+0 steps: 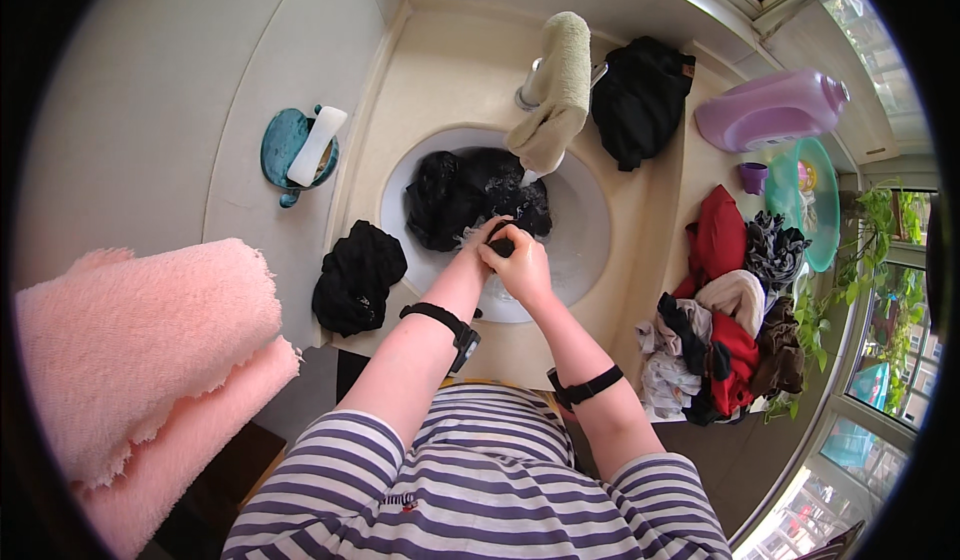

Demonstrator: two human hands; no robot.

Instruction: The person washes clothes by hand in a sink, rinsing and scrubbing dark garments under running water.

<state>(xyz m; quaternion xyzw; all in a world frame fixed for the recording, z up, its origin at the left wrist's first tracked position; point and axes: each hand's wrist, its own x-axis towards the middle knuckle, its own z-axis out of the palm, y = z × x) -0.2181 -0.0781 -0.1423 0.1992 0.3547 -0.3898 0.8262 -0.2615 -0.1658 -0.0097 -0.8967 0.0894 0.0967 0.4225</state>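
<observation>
Over the front of the white oval washbasin [585,252], my two hands are pressed close together. My right hand [526,261] has its fingers curled round a bunched piece of wet black cloth [501,246]. Against it, my left hand [486,237] grips the same cloth, its fingers partly hidden by the right hand and the fabric. More soaked black clothing [457,196] lies in the basin just beyond them. Water runs from a faucet draped with a beige towel [566,72] onto that clothing.
Black garments [360,278] lie left of the basin, with another black garment [643,98] behind right. A soap dish [289,143] is wall-mounted; a pink towel [150,335] hangs near left. Right stand a purple detergent bottle [765,113], purple cap [753,177], green basin [823,215] and piled laundry [731,342].
</observation>
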